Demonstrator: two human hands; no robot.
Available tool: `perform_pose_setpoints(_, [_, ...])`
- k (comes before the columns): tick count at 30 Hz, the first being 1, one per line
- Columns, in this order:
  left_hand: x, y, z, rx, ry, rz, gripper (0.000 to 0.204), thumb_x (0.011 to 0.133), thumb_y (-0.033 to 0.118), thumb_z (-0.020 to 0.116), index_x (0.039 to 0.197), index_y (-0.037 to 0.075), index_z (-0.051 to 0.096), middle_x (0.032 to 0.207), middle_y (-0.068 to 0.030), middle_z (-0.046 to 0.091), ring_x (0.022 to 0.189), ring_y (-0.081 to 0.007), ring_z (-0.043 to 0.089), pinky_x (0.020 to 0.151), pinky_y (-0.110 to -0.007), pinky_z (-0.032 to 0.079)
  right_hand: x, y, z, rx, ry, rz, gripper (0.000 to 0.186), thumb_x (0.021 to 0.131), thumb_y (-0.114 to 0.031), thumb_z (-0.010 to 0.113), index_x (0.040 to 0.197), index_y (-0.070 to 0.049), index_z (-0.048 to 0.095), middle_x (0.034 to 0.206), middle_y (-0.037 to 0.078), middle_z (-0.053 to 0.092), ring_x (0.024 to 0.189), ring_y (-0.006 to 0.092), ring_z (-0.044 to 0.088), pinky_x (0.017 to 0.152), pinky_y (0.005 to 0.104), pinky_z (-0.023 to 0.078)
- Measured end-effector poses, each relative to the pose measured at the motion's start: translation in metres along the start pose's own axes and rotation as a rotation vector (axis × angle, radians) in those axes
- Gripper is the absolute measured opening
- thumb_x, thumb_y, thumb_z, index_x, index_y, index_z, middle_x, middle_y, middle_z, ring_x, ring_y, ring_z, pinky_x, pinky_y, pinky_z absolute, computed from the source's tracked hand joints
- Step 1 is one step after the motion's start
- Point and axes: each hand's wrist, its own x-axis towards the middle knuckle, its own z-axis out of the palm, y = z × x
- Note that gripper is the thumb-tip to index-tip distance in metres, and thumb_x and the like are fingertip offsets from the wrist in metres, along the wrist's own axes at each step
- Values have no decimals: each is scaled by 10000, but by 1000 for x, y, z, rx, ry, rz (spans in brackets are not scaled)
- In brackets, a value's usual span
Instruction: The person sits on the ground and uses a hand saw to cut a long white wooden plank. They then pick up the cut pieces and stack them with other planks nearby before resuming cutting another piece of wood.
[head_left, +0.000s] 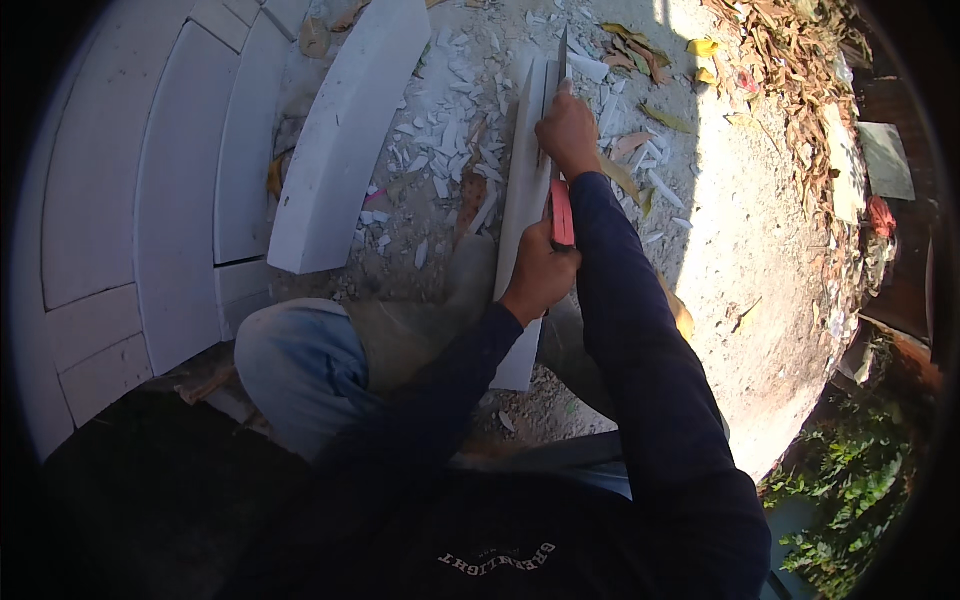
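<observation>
My left hand (540, 265) is closed around a red-and-black handle (560, 215) near the middle of the view. Farther up, my right hand (568, 130) is closed on a long, thin metal blade (562, 50) that runs in line with that handle; whether the two are one tool is partly hidden by the hand. Both hands are over a long white block (515, 340) lying lengthwise between my legs, with the blade along its upper right side.
A second white block (340, 150) lies to the left, beside stacked white blocks (175, 190). White shards and dry leaves (450, 140) litter the dusty ground (750, 300). Green plants (840, 500) stand at the lower right, near my right arm.
</observation>
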Motion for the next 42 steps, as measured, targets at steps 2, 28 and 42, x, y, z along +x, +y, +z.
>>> perform_pose_setpoints(2, [18, 14, 2, -84, 31, -77, 160, 784, -51, 588, 943, -28, 592, 829, -34, 612, 762, -120, 566, 667, -299, 448, 19, -3, 5, -4, -25, -10, 702, 761, -44, 605, 1398, 178, 409, 900, 299, 696, 847, 468, 686, 795, 503, 547])
perform_pose_setpoints(28, [-118, -11, 5, 71, 96, -29, 252, 784, -43, 600, 1035, -47, 590, 872, -225, 664, 851, -381, 666, 778, -412, 503, -116, -34, -34, -35, -196, 69, 806, 740, -35, 611, 1459, 172, 313, 850, 293, 690, 809, 446, 695, 778, 507, 545])
perform_pose_setpoints(42, [-122, 36, 28, 39, 1, 47, 345, 813, -29, 581, 1158, -51, 572, 1137, -270, 610, 1128, -455, 571, 971, -455, 444, 11, 5, -9, -49, -185, -45, 472, 740, -88, 647, 1174, 61, 536, 1035, 317, 677, 1017, 474, 657, 898, 506, 518])
